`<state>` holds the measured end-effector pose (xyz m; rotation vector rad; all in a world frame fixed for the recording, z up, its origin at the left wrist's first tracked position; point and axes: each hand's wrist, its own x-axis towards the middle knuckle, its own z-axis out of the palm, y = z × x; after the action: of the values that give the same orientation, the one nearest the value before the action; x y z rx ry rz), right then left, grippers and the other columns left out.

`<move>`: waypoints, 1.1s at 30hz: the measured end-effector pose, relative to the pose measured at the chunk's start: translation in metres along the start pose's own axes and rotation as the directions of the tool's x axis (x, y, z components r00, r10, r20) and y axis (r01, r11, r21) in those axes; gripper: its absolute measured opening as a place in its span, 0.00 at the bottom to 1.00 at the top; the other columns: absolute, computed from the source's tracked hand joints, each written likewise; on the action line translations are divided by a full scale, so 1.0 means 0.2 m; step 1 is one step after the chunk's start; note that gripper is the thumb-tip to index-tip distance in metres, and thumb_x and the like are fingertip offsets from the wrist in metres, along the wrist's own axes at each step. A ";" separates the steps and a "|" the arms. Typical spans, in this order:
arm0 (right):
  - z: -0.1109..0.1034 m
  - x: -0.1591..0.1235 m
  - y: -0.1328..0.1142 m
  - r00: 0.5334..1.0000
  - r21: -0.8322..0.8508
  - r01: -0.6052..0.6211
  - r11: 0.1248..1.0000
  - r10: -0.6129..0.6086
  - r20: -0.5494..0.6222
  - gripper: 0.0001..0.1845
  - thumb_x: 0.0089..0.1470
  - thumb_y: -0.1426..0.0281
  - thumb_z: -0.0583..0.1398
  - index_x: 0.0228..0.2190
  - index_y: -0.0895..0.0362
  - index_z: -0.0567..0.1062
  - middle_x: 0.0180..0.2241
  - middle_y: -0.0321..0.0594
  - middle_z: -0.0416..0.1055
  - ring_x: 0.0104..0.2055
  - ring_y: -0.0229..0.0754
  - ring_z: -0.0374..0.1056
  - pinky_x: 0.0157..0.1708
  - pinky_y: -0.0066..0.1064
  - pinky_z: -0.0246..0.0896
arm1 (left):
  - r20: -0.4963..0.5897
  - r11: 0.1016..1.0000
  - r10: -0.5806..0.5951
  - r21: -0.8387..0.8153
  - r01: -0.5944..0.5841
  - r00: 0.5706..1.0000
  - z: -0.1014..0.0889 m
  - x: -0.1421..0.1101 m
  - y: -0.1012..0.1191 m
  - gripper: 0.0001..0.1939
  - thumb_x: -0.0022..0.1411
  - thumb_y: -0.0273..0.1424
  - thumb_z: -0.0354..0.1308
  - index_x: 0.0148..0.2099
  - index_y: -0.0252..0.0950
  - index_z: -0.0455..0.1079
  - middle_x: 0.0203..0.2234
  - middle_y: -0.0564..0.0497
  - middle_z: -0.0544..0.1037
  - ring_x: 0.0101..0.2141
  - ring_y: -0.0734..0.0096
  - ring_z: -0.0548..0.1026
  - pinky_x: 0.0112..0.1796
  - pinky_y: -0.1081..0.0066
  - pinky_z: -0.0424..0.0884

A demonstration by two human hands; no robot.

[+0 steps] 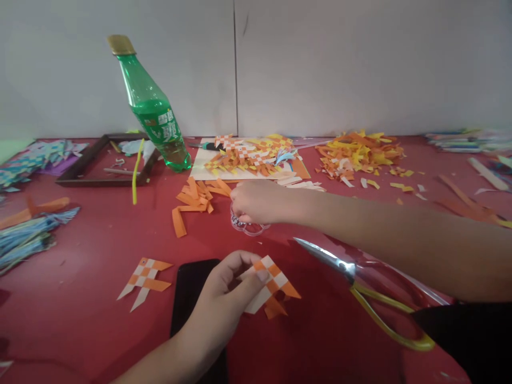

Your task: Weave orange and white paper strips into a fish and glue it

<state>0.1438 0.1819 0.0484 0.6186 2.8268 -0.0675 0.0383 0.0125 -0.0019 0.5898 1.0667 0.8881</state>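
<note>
My left hand [222,298] pinches an orange-and-white woven paper fish [276,278] between thumb and fingers, low in the middle of the head view. Farther forward, my right hand [258,201] has its fingers curled down into a small clear scalloped dish [256,230] of tiny dark-and-white pieces. Its fingertips are partly hidden, and what they pinch, if anything, does not show. Left of my left hand, a second woven paper fish [144,277] lies flat. Beneath the left wrist is a black phone [192,288]. Yellow-handled scissors [352,277] rest below my right forearm.
A green bottle [156,117] stands beside a dark wooden frame [100,183]. Orange paper strips [196,200] lie before a pile of woven fish [252,152]. Yellow-orange scraps [360,152] are heaped at back right, blue strips [32,234] at left. A wall [320,64] closes the back.
</note>
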 end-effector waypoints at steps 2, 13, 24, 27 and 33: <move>-0.01 0.01 -0.02 1.000 -0.011 -0.024 1.000 0.025 0.018 0.08 0.55 0.76 0.59 0.30 0.62 0.80 0.33 0.49 0.75 0.37 0.45 0.67 0.26 0.31 0.49 | -0.007 1.000 -0.004 -0.008 0.003 1.000 0.01 0.00 0.01 0.16 0.55 0.41 0.68 0.37 0.35 0.70 0.27 0.51 0.77 0.24 0.79 0.69 0.26 0.78 0.61; 0.00 0.06 -0.01 0.999 0.055 -0.004 0.998 0.002 0.037 0.06 0.49 0.73 0.62 0.27 0.62 0.80 0.29 0.47 0.75 0.29 0.40 0.66 0.24 0.30 0.45 | -0.019 0.999 0.030 -0.010 -0.031 0.999 0.01 0.00 0.00 0.16 0.55 0.40 0.68 0.36 0.35 0.71 0.27 0.52 0.77 0.24 0.80 0.69 0.26 0.79 0.61; -0.03 -0.25 -0.01 0.999 0.276 0.023 0.961 -0.032 0.026 0.02 0.48 0.75 0.62 0.27 0.61 0.77 0.30 0.38 0.70 0.28 0.35 0.61 0.27 0.28 0.49 | 0.021 1.000 0.013 0.004 -0.013 1.000 -0.01 0.00 0.01 0.15 0.57 0.40 0.67 0.37 0.34 0.70 0.28 0.51 0.78 0.25 0.79 0.71 0.27 0.80 0.63; 0.00 -0.35 -0.06 0.979 0.279 -0.004 0.960 -0.053 0.196 0.03 0.52 0.75 0.61 0.28 0.61 0.76 0.31 0.39 0.70 0.30 0.36 0.63 0.25 0.28 0.47 | 0.023 1.000 0.019 0.006 -0.019 1.000 0.00 -0.01 0.01 0.15 0.57 0.40 0.67 0.38 0.35 0.70 0.28 0.51 0.78 0.26 0.79 0.71 0.28 0.79 0.64; 0.06 -0.42 -0.11 0.967 0.206 0.003 0.978 -0.056 0.250 0.08 0.56 0.76 0.60 0.26 0.61 0.75 0.32 0.40 0.69 0.34 0.39 0.64 0.27 0.30 0.49 | 0.032 0.999 0.042 0.003 -0.042 0.999 0.00 0.00 0.00 0.14 0.57 0.39 0.67 0.39 0.36 0.70 0.31 0.52 0.79 0.28 0.78 0.73 0.29 0.79 0.66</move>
<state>0.2103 0.1261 0.0573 0.5645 2.5966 -0.4179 0.0371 0.0126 -0.0014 0.6295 1.0308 0.9112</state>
